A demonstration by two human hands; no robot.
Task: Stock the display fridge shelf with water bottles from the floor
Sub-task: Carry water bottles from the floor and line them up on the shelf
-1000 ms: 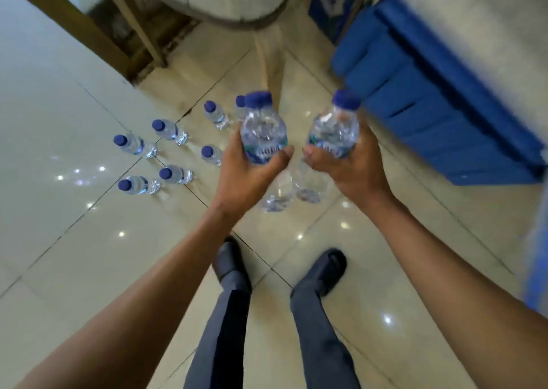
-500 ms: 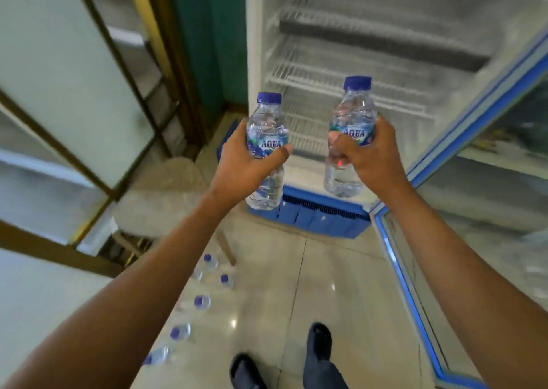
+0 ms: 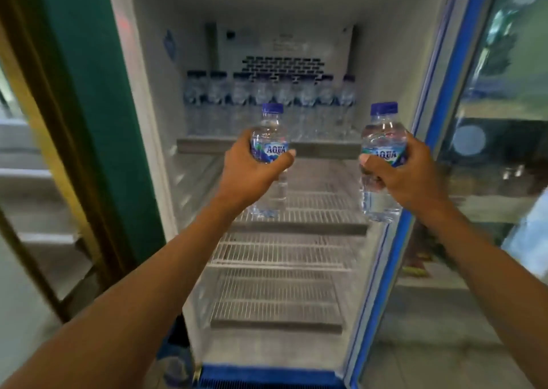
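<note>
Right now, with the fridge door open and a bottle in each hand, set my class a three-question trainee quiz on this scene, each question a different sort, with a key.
1. True or false: the left hand and the right hand each grip one AQUA water bottle upright.
2. Multiple choice: where does the row of stocked bottles stand? A) on the top shelf, at the back; B) on the lowest wire shelf; C) in the open glass door.
3. Fill in: the caps on the left bottle and the right bottle are ____ in colour.

Key: 1 true; 2 A; 3 blue.
</note>
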